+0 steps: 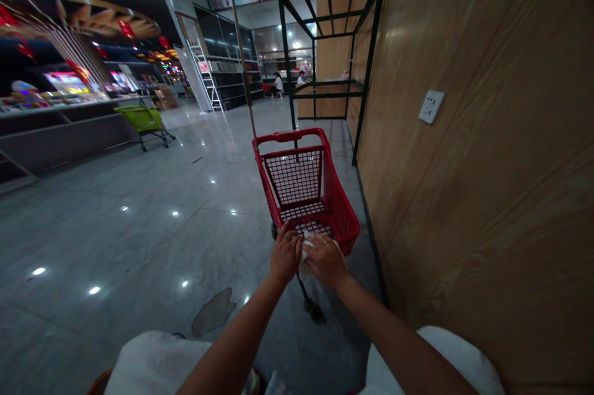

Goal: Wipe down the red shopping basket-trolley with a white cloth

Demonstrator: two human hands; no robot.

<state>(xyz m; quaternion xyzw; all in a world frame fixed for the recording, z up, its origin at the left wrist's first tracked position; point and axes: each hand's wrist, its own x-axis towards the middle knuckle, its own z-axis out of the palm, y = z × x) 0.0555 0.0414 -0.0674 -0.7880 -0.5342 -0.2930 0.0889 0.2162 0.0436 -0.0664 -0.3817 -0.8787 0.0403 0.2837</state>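
Observation:
A red plastic shopping cart (341, 203) with a grid basket stands in front of my knees. My left hand (284, 256) is closed over the near edge of the basket, its fingers curled at the rim. Close beside it, my right hand (326, 260) presses a crumpled white cloth (306, 251) against the same near edge. Part of the cloth hangs below the fingers, and the rest is hidden under the right hand. Below the basket, a caster wheel (314, 310) rests on the floor.
A wood-panelled wall (459, 209) with a white socket (431, 106) runs along the right. Behind the cart stand a dark metal frame (286, 54) and a thin pole (241, 48). A green cart (143, 118) is by the left counter; people sit far back.

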